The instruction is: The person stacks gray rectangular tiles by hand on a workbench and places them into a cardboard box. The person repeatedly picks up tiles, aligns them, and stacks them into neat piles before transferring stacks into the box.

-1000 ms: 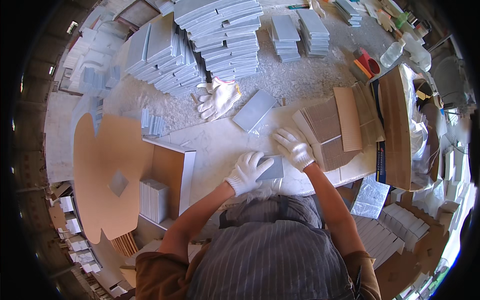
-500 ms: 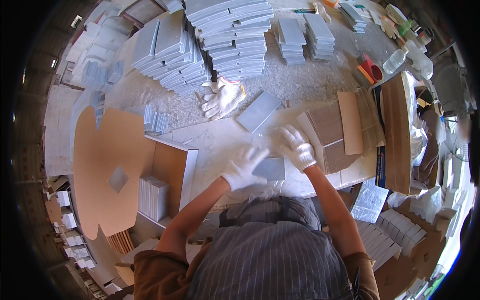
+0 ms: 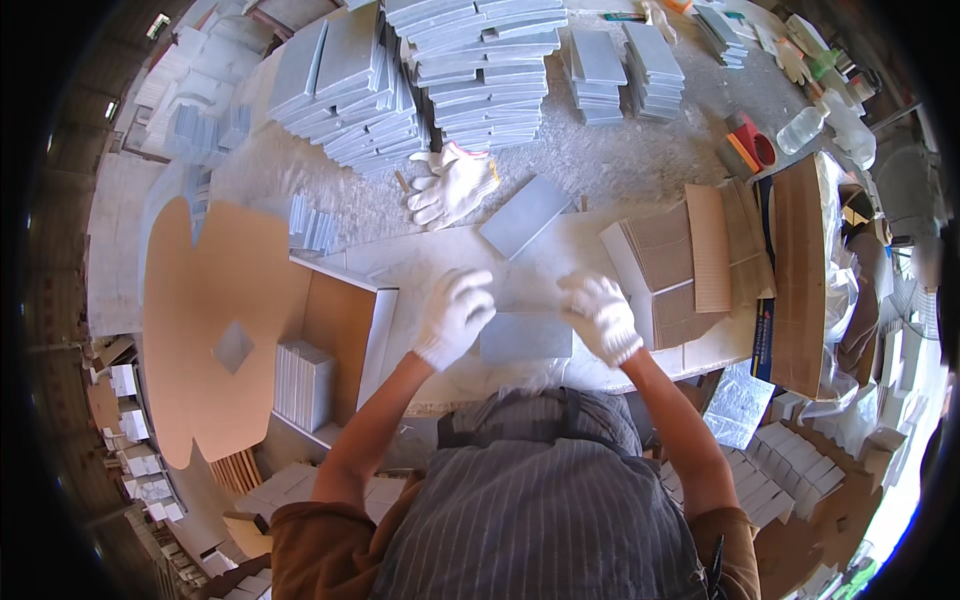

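A flat grey tile (image 3: 526, 337) lies on the pale bench slab in front of me, between my two hands. My left hand (image 3: 455, 315), in a white knit glove, is raised at the tile's left end with its fingers curled inward. Over the tile's right end is my right hand (image 3: 602, 315), gloved likewise, its fingers bent toward the left. Anything thin held in the fingers is too faint to make out. A second grey tile (image 3: 525, 216) lies askew just beyond. Past it to the left rests a loose pair of white gloves (image 3: 452, 188).
Tall stacks of grey tiles (image 3: 490, 85) stand at the back. At left, an open cardboard box (image 3: 335, 335) holds upright tiles (image 3: 303, 385) behind a brown cardboard sheet (image 3: 212, 270). Folded cardboard (image 3: 672, 250), a carton (image 3: 800, 280) and a tape dispenser (image 3: 748, 148) are on the right.
My hands have moved apart: the left has drawn back leftward off the tile, uncovering it, and its fingers have curled. My right hand has shifted slightly and bent its fingers. The tile stays put.
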Demonstrator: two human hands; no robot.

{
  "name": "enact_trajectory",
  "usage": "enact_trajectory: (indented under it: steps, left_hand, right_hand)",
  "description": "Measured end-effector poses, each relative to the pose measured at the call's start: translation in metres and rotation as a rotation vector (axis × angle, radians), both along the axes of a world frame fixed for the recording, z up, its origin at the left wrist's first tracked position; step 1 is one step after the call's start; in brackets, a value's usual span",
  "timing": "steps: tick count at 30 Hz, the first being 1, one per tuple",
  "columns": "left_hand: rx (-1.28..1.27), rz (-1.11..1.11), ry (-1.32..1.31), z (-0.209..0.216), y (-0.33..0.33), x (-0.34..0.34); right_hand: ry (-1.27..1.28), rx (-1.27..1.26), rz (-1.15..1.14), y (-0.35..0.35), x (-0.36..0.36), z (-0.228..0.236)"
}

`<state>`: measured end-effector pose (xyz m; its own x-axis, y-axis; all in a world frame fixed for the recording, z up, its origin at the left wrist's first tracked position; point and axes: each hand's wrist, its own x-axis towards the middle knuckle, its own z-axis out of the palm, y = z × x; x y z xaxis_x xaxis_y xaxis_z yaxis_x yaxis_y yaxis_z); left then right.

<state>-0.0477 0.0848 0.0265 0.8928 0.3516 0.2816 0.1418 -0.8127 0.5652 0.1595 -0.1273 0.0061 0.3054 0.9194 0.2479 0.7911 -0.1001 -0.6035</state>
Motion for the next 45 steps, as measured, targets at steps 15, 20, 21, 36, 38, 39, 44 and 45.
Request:
enact_trajectory:
  steps: [15, 20, 21, 36, 38, 39, 44, 45]
  left_hand:
    - [0.411, -0.457, 0.146, 0.0, -0.034, 0.014]
    - [0.45, -0.689, 0.067, -0.043, -0.065, 0.008]
    - [0.419, -0.674, 0.053, -0.035, -0.067, 0.011]
    - [0.341, -0.653, -0.088, -0.029, -0.061, 0.019]
    - [0.364, -0.647, -0.044, -0.017, -0.065, 0.025]
    - [0.363, -0.643, -0.03, -0.017, -0.066, 0.026]
    - [0.071, -0.657, 0.262, 0.023, -0.051, 0.066]
    - [0.03, -0.555, 0.28, 0.036, -0.047, 0.086]
  right_hand:
    - [-0.223, 0.053, 0.153, -0.049, -0.035, 0.017]
    - [-0.193, 0.075, 0.071, -0.076, -0.043, 0.012]
    - [-0.187, 0.082, 0.024, -0.079, -0.043, 0.013]
    - [-0.149, 0.083, 0.001, -0.045, -0.056, -0.006]
    - [-0.12, 0.069, 0.032, -0.046, -0.053, -0.003]
    - [-0.11, 0.075, 0.051, -0.045, -0.05, -0.003]
    - [-0.065, 0.028, -0.038, -0.05, -0.054, -0.026]
    - [-0.066, 0.024, -0.021, -0.051, -0.055, -0.029]
